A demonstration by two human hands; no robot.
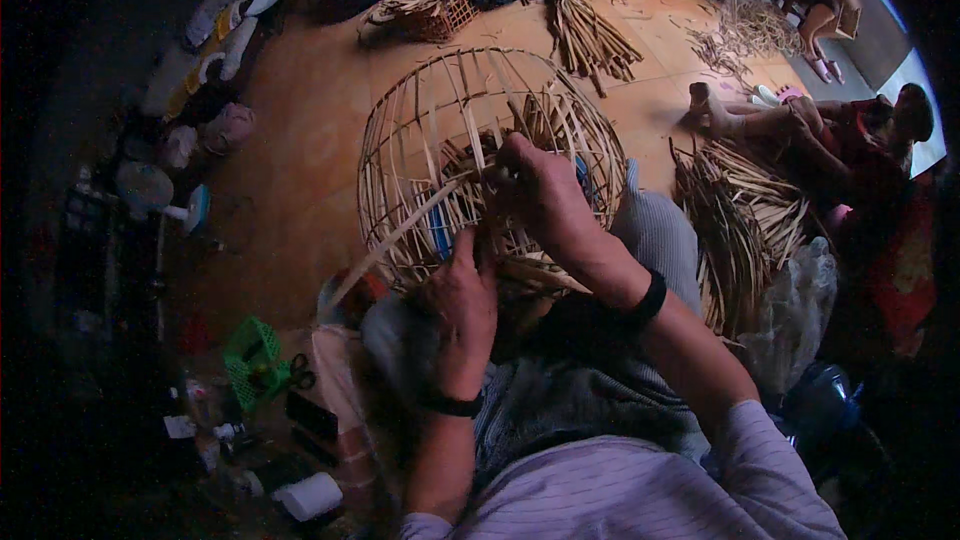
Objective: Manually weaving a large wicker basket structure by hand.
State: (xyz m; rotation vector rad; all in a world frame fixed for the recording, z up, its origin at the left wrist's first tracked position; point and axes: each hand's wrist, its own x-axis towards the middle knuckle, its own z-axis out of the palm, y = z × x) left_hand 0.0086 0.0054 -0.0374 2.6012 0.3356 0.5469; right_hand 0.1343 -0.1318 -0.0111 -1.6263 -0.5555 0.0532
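Note:
A round, open-ribbed basket (472, 115) of thin woven strips rests in front of my lap between my knees. My right hand (545, 190) is closed at its right-middle part, the fingers pinched where a pale flat strip (400, 230) meets the weave. The strip's free end juts out down to the left. Lower down, my left hand (463, 290) grips the basket's near side, with thumb and forefinger showing and the other fingers partly hidden. Blue bands and more strips show through the ribs.
Bundles of dry strips lie to the right (740, 230) and at the back (585, 35), near a strip-filled basket (430, 15). A green plastic basket (250, 360) and scissors (301, 371) are at lower left. Another person (850, 140) sits at right.

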